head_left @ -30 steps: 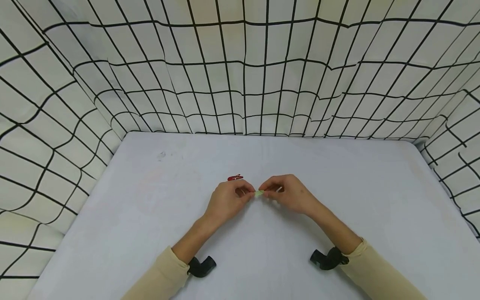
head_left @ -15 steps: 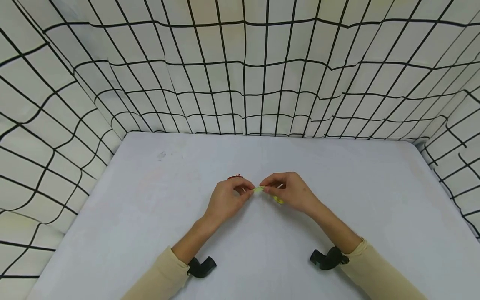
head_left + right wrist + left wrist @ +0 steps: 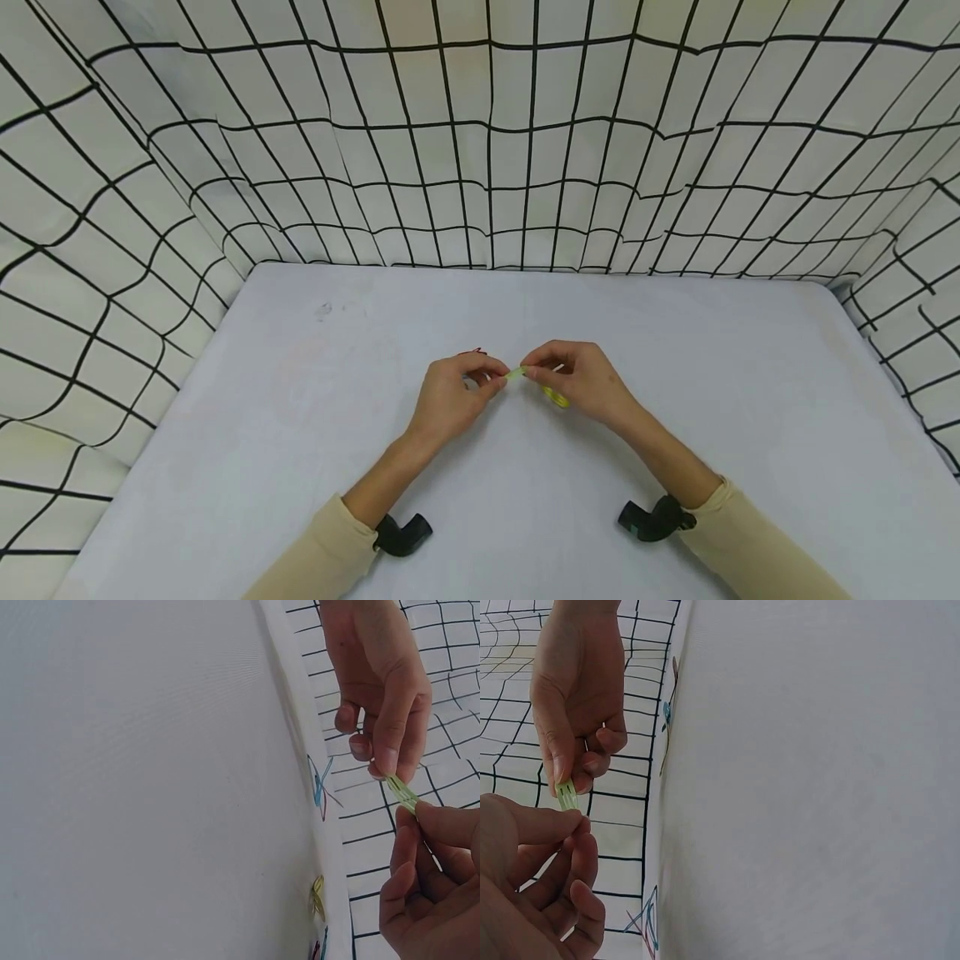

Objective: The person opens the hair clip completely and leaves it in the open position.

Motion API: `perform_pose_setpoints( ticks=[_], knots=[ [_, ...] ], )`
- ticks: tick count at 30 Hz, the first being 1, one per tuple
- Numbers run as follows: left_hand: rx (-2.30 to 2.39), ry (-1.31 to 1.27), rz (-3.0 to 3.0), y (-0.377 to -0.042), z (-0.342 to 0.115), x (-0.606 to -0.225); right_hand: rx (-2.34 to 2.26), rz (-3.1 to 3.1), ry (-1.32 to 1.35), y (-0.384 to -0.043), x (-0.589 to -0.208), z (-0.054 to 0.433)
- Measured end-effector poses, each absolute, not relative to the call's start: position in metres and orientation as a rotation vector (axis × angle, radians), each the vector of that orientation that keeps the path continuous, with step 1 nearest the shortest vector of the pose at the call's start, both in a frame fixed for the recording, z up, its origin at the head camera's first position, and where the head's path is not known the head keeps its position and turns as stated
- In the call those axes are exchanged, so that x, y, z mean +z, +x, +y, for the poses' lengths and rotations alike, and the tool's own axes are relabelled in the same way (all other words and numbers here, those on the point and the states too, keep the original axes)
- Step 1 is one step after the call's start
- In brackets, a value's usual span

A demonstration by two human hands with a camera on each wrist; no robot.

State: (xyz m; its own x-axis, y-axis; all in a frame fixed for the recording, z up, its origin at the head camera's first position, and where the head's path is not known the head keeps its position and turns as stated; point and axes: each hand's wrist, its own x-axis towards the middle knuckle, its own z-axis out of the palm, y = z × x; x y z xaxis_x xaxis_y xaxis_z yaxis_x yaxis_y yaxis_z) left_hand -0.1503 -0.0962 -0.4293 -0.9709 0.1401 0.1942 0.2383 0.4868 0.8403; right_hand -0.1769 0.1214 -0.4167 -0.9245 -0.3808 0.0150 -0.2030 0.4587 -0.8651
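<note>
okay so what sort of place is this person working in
Possibly a makeshift filming booth: white walls with wavy black grid lines rise around three sides of a white table, and a black device sits at each wrist.

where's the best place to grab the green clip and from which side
Probably pinch the green clip at its opposite ends, left hand from the left, right hand from the right, which is how they hold it: it is narrow and spans the gap between them, its slotted middle exposed.
</note>
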Motion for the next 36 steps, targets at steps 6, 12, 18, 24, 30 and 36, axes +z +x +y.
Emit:
perform_pose_setpoints(
  ticks=[6, 12, 18, 24, 30, 36],
  knots=[
    [-1.531, -0.306, -2.610, -0.1501, -0.0974, -0.4284, -1.495, 2.514, -0.480, -0.1762, -0.4169, 0.1205],
    [-1.567, -0.300, -2.592, -0.1494, -0.0984, -0.4300, -1.535, 2.472, -0.476, -0.1761, -0.4168, 0.1204],
    [-1.570, -0.313, -2.596, -0.1495, -0.0993, -0.4310, -1.518, 2.471, -0.490, -0.1772, -0.4163, 0.1197],
    [-1.549, -0.306, -2.625, -0.1494, -0.0995, -0.4314, -1.517, 2.476, -0.513, -0.1771, -0.4184, 0.1192],
    [-1.540, -0.295, -2.635, -0.1489, -0.1000, -0.4312, -1.535, 2.459, -0.510, -0.1776, -0.4201, 0.1183],
    [-1.538, -0.303, -2.634, -0.1483, -0.1006, -0.4307, -1.551, 2.448, -0.513, -0.1780, -0.4205, 0.1173]
  ],
)
